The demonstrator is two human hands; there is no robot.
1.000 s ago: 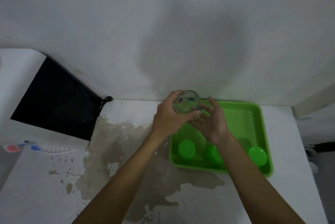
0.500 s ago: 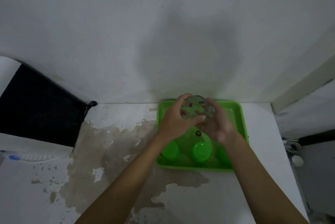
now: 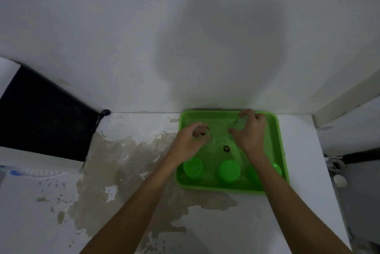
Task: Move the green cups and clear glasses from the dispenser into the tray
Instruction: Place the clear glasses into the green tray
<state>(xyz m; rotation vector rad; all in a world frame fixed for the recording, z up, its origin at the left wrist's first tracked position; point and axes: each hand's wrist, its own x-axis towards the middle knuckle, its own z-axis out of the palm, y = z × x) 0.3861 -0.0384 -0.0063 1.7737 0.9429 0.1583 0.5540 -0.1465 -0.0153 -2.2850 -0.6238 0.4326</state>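
A bright green tray lies on the white counter against the wall. Three green cups stand upside down along its near edge: one at the left, one in the middle, and one at the right mostly hidden behind my right forearm. My left hand grips a clear glass over the tray's left half. My right hand grips a second clear glass over the tray's far right part. Both glasses are faint and hard to make out.
A black panel with a dark cord sits at the left against the wall. The counter top is stained and peeling left of the tray. A pale object with a blue spot lies at the far left.
My hands held glass together above the tray before. They have now separated and lowered into the tray, each holding a glass. The view has shifted slightly.
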